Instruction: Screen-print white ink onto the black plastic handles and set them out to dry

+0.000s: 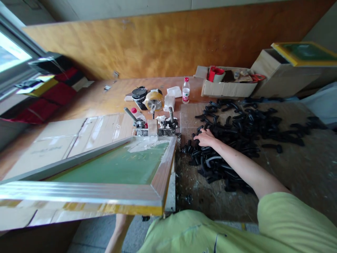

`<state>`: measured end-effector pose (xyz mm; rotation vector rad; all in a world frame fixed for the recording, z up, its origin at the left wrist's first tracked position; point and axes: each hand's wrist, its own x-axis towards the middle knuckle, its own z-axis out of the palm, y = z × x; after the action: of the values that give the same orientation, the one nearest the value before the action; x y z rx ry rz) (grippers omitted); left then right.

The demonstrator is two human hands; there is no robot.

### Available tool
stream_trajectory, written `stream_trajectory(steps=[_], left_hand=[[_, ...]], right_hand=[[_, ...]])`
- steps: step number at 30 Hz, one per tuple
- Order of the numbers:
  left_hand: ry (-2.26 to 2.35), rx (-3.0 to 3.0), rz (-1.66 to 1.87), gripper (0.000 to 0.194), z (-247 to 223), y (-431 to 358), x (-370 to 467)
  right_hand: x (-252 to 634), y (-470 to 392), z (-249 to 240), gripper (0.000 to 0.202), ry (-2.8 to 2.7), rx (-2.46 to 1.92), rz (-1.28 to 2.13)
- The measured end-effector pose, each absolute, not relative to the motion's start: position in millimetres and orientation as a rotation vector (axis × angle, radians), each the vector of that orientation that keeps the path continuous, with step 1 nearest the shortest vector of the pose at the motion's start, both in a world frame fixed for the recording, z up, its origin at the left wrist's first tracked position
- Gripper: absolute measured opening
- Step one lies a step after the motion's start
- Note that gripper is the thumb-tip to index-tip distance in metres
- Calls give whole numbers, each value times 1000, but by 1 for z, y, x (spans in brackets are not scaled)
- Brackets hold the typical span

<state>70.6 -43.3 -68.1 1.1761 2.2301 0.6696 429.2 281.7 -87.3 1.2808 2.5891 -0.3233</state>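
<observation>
My right hand [204,137] reaches into the left side of a pile of black curved plastic parts [244,123], its fingers bent down around something too small to make out. The forearm crosses over the pile. Of my left arm only the forearm shows, below the near edge of a metal-framed screen [110,165] with green mesh; the hand itself is hidden under the frame. The screen is tilted and held at its far end by a clamp [158,130] with two handles.
Behind the clamp stand a black tub [139,95], a roll of tape [154,102] and a bottle with a red cap [185,91]. An open carton [229,88] is at the back right. Cardboard [55,140] lies left, near red boxes [52,98].
</observation>
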Motion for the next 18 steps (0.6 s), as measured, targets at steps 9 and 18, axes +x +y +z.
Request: stream_trajectory(steps=[9,18], left_hand=[[1917,1548,456,25,-79,3,155],[1585,1880,584,34,-77,34,212]], right_hand=[[473,228,-83,35,2871,1516,-490],[501,196,-65,29,2965,1774,-574]])
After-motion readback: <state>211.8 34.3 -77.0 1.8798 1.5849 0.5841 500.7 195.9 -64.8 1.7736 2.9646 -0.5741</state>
